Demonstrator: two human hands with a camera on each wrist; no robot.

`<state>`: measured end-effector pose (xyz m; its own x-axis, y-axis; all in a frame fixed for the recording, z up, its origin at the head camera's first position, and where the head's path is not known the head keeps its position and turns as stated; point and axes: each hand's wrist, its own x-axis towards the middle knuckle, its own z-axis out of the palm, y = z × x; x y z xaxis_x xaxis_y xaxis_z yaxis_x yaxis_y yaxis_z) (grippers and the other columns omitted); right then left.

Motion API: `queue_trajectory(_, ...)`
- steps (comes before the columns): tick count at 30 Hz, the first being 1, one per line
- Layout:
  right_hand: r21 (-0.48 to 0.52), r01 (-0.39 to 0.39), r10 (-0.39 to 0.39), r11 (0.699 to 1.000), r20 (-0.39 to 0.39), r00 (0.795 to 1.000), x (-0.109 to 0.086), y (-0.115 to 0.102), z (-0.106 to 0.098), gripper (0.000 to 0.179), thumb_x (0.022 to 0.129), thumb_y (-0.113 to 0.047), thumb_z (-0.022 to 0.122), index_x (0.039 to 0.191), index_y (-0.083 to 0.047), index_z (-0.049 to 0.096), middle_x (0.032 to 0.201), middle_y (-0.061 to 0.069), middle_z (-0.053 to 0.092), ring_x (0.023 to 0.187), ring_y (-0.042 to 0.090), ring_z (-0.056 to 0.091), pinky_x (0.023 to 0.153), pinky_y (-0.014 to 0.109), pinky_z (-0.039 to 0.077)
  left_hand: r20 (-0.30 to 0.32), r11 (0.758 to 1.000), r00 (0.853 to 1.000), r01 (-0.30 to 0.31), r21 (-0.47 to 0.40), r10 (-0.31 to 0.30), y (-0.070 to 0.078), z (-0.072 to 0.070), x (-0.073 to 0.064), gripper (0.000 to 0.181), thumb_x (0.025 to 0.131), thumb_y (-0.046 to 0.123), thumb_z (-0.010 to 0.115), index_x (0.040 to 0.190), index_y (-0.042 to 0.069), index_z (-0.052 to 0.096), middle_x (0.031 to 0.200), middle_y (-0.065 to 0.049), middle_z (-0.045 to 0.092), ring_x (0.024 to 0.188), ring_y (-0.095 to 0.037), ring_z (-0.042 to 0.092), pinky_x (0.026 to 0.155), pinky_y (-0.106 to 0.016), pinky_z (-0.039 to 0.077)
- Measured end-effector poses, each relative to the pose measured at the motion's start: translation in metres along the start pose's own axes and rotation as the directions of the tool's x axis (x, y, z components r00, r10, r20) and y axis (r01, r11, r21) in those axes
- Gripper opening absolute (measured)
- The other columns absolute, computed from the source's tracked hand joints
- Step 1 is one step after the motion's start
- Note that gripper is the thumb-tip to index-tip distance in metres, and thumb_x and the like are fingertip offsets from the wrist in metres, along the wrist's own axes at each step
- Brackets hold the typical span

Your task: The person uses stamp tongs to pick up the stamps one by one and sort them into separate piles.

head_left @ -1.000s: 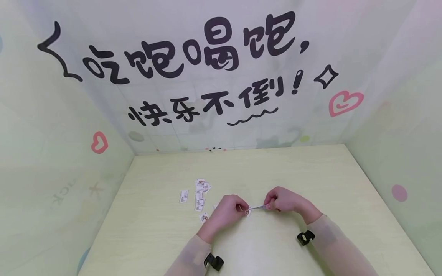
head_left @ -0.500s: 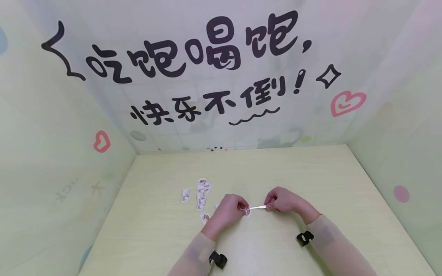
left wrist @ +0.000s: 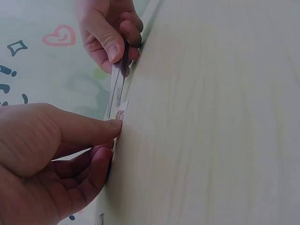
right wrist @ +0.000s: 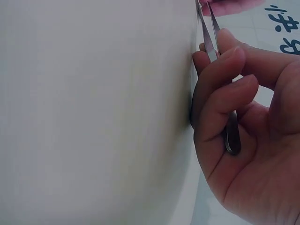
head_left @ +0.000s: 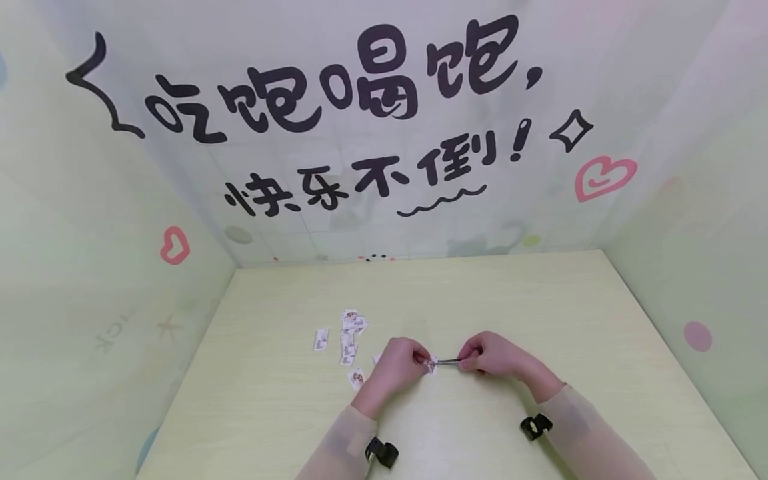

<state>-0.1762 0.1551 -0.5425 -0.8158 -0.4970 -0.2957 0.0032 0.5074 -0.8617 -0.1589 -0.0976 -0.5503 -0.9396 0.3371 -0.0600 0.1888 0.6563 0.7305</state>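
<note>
In the head view my left hand (head_left: 396, 370) pinches a small white card (head_left: 433, 366) with a coloured picture between thumb and fingers, low over the table. My right hand (head_left: 495, 355) grips metal tweezers (head_left: 447, 362) that point left at this card. The left wrist view has the two tweezer arms (left wrist: 120, 86) spread apart, their tips right at the upper edge of the card (left wrist: 123, 108). Seen from the right wrist, the curled fingers (right wrist: 220, 70) wrap the tweezers, whose rounded rear end (right wrist: 232, 140) lies against the palm.
Several similar small cards (head_left: 348, 348) lie partly overlapping on the pale wooden table (head_left: 510, 293), left of the hands. A single card (head_left: 321, 339) lies farther left, another (head_left: 357, 378) beside the left wrist. A printed wall (head_left: 336, 233) borders the table's back.
The tweezers have turned in my right hand, so two separate arms now show instead of one flat strip. The right hand has shifted slightly; the left keeps its pinch on the card.
</note>
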Motion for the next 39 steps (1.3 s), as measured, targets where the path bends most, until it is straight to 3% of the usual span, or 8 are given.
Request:
queue_trajectory(11, -0.031, -0.009, 0.006, 0.999, -0.090, 0.996, -0.010, -0.002, 0.012, 0.009, 0.095, -0.012, 0.079, 0.097, -0.005, 0.073, 0.080, 0.001, 0.064, 0.070, 0.016, 0.055, 0.064, 0.029, 0.045, -0.053, 0.997, 0.996, 0.071, -0.030, -0.072, 0.007, 0.002, -0.004, 0.011, 0.085, 0.003, 0.086, 0.095, 0.006, 0.082, 0.080, 0.005, 0.069, 0.073, -0.009, 0.062, 0.070, -0.028, 0.055)
queue_trajectory(21, -0.071, -0.024, 0.016, 0.997, -0.119, 0.993, -0.011, -0.004, 0.015, 0.006, 0.094, -0.007, 0.078, 0.092, -0.007, 0.073, 0.078, 0.000, 0.063, 0.070, 0.016, 0.052, 0.064, 0.029, 0.042, -0.060, 0.996, 0.995, 0.072, -0.044, -0.074, 0.006, 0.004, -0.003, 0.011, 0.084, 0.004, 0.087, 0.094, 0.005, 0.081, 0.077, 0.006, 0.067, 0.071, -0.010, 0.060, 0.068, -0.028, 0.054)
queue_trajectory(39, -0.051, -0.054, 0.046, 0.997, -0.145, 0.988, -0.011, -0.005, 0.019, 0.006, 0.095, -0.006, 0.077, 0.091, -0.007, 0.072, 0.079, 0.002, 0.062, 0.072, 0.018, 0.052, 0.068, 0.032, 0.043, -0.082, 0.993, 0.992, 0.090, -0.076, -0.096, 0.001, 0.009, -0.003, 0.012, 0.084, 0.006, 0.087, 0.094, 0.006, 0.081, 0.079, 0.007, 0.066, 0.073, -0.010, 0.060, 0.069, -0.029, 0.054)
